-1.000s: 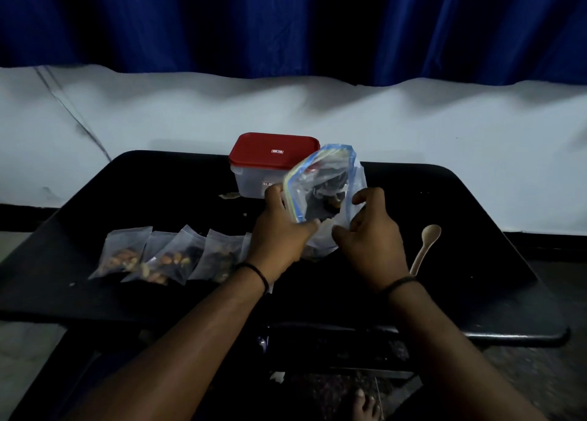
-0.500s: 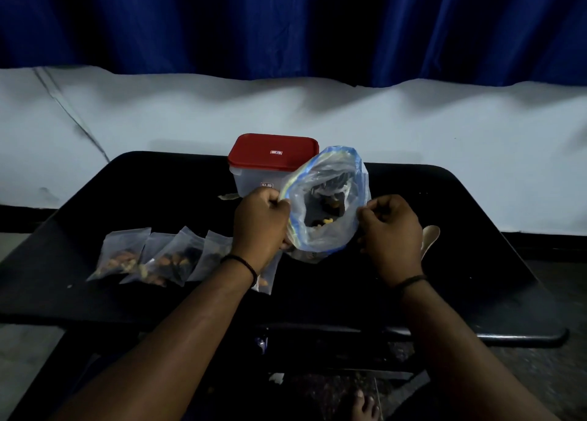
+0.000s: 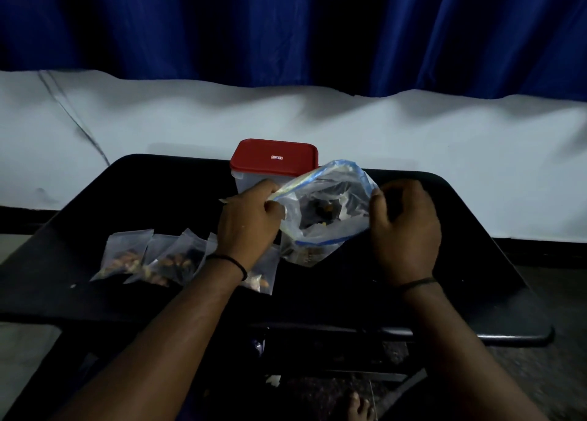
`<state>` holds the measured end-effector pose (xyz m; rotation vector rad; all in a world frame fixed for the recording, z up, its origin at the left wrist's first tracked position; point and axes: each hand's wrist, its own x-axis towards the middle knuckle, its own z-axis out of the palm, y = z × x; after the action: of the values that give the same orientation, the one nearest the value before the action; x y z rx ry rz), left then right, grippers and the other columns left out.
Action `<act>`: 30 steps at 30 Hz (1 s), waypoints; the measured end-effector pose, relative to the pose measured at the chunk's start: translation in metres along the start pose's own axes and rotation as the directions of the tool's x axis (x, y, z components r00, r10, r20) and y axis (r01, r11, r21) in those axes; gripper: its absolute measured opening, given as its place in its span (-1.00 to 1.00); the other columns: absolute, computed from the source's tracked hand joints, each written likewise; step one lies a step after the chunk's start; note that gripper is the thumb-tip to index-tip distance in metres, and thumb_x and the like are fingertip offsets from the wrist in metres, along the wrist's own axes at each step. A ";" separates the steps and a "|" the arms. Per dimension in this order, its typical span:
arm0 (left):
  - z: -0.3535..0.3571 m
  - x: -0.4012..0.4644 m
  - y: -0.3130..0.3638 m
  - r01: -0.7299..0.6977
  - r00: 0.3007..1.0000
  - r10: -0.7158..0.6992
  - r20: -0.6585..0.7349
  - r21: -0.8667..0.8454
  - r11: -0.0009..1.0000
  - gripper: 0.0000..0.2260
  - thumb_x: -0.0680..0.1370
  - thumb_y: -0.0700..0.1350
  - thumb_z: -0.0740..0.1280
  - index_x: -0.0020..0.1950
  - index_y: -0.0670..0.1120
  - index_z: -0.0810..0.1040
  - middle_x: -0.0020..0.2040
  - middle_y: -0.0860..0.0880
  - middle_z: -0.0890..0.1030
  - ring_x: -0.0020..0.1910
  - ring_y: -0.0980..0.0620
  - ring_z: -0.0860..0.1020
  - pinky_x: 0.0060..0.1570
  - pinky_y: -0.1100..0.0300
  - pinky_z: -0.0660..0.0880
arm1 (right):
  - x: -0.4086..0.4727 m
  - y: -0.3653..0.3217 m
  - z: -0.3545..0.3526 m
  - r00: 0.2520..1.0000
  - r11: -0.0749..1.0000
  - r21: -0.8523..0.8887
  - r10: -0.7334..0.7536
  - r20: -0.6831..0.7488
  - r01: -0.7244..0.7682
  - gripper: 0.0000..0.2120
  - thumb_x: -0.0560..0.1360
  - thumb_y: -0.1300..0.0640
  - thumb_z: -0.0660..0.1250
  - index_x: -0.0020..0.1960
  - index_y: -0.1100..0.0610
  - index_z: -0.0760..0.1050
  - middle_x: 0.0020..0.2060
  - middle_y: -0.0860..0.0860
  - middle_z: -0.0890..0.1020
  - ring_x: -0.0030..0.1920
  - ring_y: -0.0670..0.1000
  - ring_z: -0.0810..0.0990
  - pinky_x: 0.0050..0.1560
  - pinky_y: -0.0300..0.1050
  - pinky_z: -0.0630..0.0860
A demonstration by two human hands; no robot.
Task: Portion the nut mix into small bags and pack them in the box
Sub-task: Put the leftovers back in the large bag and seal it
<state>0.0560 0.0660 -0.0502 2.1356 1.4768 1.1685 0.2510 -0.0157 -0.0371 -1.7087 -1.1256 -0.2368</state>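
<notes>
Clear blue-zippered plastic bag of nut mix (image 3: 320, 211) stands on the black counter (image 3: 444, 293), its mouth pinched wide by left hand (image 3: 251, 220) and right hand (image 3: 405, 227). Should either grip slip, the limp bag could slump, spilling nuts.

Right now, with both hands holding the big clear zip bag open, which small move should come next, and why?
Probably the right hand should let go of the rim and reach for a scooping tool, while the left hand keeps pinching the big clear blue-edged zip bag. Its mouth gapes wide, some nut mix shows at the bottom, and the red-lidded plastic box is shut.
</notes>
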 end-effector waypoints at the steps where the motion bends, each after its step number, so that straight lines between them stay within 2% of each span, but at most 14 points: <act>1: -0.001 0.001 -0.001 -0.009 0.999 0.010 0.032 -0.043 0.999 -0.86 0.48 -0.16 0.28 -0.03 -0.01 0.59 -0.27 -0.09 0.60 -0.30 -0.12 0.54 -0.28 0.00 0.52 | 0.005 0.006 0.002 1.000 1.000 0.009 0.020 -0.010 -0.020 -0.82 0.52 -0.03 0.32 0.01 0.07 0.53 -0.08 0.03 0.61 -0.02 0.04 0.54 -0.09 -0.13 0.34; 5: -0.002 0.003 -0.002 0.018 0.992 0.009 0.129 -0.208 0.978 -0.80 0.49 -0.16 0.27 0.00 0.00 0.66 -0.33 0.08 0.61 -0.36 -0.01 0.53 -0.25 0.05 0.50 | 0.017 0.028 0.011 0.952 0.967 0.034 0.242 0.190 -0.252 -0.67 0.56 -0.18 0.25 0.00 0.05 0.62 -0.16 -0.03 0.65 -0.06 0.01 0.60 0.03 -0.03 0.51; 7: 0.000 0.005 -0.005 0.036 0.983 0.008 0.181 -0.236 0.971 -0.75 0.54 -0.26 0.28 0.00 0.06 0.64 -0.38 0.20 0.57 -0.41 0.06 0.49 -0.24 0.02 0.52 | 0.018 0.033 0.015 0.913 0.931 0.122 0.302 0.274 -0.344 -0.68 0.57 -0.13 0.29 -0.14 0.09 0.62 -0.26 -0.01 0.66 -0.17 -0.01 0.61 -0.03 0.02 0.56; 9: 0.000 0.006 -0.007 0.047 0.977 -0.001 0.215 -0.212 0.976 -0.68 0.54 -0.31 0.27 -0.03 0.14 0.61 -0.31 0.26 0.59 -0.34 0.15 0.51 -0.17 0.09 0.51 | 0.019 0.035 0.017 0.891 0.884 0.229 0.329 0.313 -0.407 -0.73 0.56 -0.01 0.36 -0.25 0.11 0.60 -0.33 0.01 0.64 -0.27 -0.04 0.57 -0.10 0.02 0.56; 11: 0.000 0.005 -0.007 0.044 0.973 -0.013 0.232 -0.128 0.991 -0.78 0.53 -0.22 0.32 0.03 0.08 0.64 -0.15 0.15 0.61 -0.17 0.07 0.58 -0.07 0.08 0.54 | 0.019 0.035 0.016 0.867 0.827 0.325 0.338 0.366 -0.459 -0.76 0.53 0.09 0.41 -0.29 0.12 0.58 -0.38 -0.01 0.63 -0.31 -0.07 0.57 -0.17 -0.03 0.55; 13: 0.000 0.005 -0.008 -0.005 0.988 -0.014 0.153 0.124 0.992 -0.73 0.49 0.01 0.34 0.15 -0.02 0.62 0.01 -0.07 0.57 -0.01 -0.15 0.57 -0.01 -0.03 0.54 | 0.017 0.033 0.014 0.852 0.788 0.386 0.316 0.418 -0.481 -0.82 0.51 0.17 0.43 -0.26 0.12 0.58 -0.39 -0.03 0.64 -0.34 -0.09 0.60 -0.22 -0.11 0.56; 15: 0.002 0.006 -0.009 -0.059 0.998 0.046 0.048 0.301 0.952 -0.58 0.43 0.16 0.29 0.15 -0.07 0.63 0.06 -0.20 0.51 0.03 -0.27 0.52 -0.02 -0.07 0.53 | 0.015 0.036 0.012 0.854 0.786 0.402 0.288 0.434 -0.469 -0.89 0.49 0.24 0.44 -0.21 0.14 0.58 -0.33 0.02 0.66 -0.30 -0.06 0.62 -0.18 -0.07 0.60; 17: 0.004 0.005 -0.005 -0.096 0.995 0.104 -0.004 0.348 0.932 -0.61 0.44 0.13 0.37 0.15 -0.08 0.63 0.12 -0.21 0.51 0.05 -0.28 0.49 -0.01 -0.09 0.51 | 0.015 0.039 0.012 0.875 0.810 0.395 0.274 0.400 -0.434 -0.86 0.47 0.27 0.45 -0.21 0.10 0.57 -0.30 0.06 0.65 -0.26 0.01 0.62 -0.13 0.02 0.61; 19: 0.007 0.005 -0.002 -0.123 0.992 0.121 0.028 0.331 0.936 -0.63 0.44 0.09 0.40 0.17 -0.08 0.62 0.15 -0.18 0.54 0.06 -0.28 0.50 0.01 -0.09 0.51 | 0.015 0.042 0.012 0.906 0.863 0.346 0.250 0.343 -0.369 -0.79 0.44 0.25 0.45 -0.24 -0.01 0.52 -0.34 -0.02 0.62 -0.28 -0.02 0.59 -0.12 0.05 0.60; 21: 0.011 0.004 -0.002 -0.135 0.990 0.120 0.069 0.281 0.950 -0.64 0.43 0.05 0.37 0.15 -0.11 0.63 0.07 -0.19 0.59 0.02 -0.28 0.54 -0.01 -0.07 0.53 | 0.016 0.042 0.013 0.913 0.893 0.306 0.220 0.344 -0.331 -0.76 0.42 0.27 0.43 -0.25 -0.04 0.50 -0.41 -0.12 0.57 -0.35 -0.12 0.52 -0.17 -0.02 0.56; 23: 0.012 0.004 -0.004 -0.119 0.992 0.107 0.064 0.208 0.971 -0.76 0.45 -0.09 0.41 0.08 -0.12 0.64 -0.02 -0.18 0.61 -0.03 -0.26 0.57 -0.04 -0.05 0.54 | 0.016 0.039 0.010 0.914 0.903 0.297 0.196 0.356 -0.310 -0.73 0.41 0.31 0.39 -0.25 -0.05 0.48 -0.45 -0.14 0.53 -0.40 -0.16 0.46 -0.22 -0.11 0.50; 26: 0.010 0.003 -0.003 -0.083 0.996 0.085 -0.014 0.122 0.989 -0.84 0.43 -0.26 0.40 -0.02 -0.10 0.61 -0.09 -0.13 0.57 -0.12 -0.22 0.57 -0.12 -0.06 0.54 | 0.016 0.037 0.004 0.961 0.984 0.135 0.078 0.267 -0.117 -0.79 0.34 0.27 0.30 -0.24 -0.05 0.52 -0.26 -0.02 0.54 -0.29 -0.06 0.48 -0.25 -0.18 0.33; 28: 0.009 -0.001 0.003 -0.135 0.986 0.147 -0.078 0.146 0.980 -0.82 0.41 -0.30 0.39 -0.03 -0.10 0.59 -0.08 -0.15 0.54 -0.14 -0.24 0.56 -0.17 -0.08 0.55 | 0.014 0.034 0.002 0.985 1.000 -0.022 -0.001 0.173 0.005 -0.80 0.32 0.28 0.30 -0.21 0.00 0.58 -0.19 0.01 0.43 -0.26 -0.05 0.40 -0.28 -0.15 0.20; 30: 0.011 -0.003 0.006 -0.157 0.978 0.178 -0.109 0.179 0.971 -0.80 0.41 -0.29 0.38 0.00 -0.11 0.57 -0.05 -0.16 0.53 -0.14 -0.24 0.56 -0.20 -0.06 0.53 | 0.011 0.028 0.005 0.994 0.997 -0.032 -0.069 0.081 0.072 -0.79 0.30 0.30 0.25 -0.20 0.06 0.59 -0.19 0.01 0.37 -0.26 -0.06 0.35 -0.30 -0.16 0.16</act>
<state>0.0673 0.0626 -0.0548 2.3811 1.5214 1.2978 0.2764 -0.0061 -0.0503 -1.7240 -1.2486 -0.2348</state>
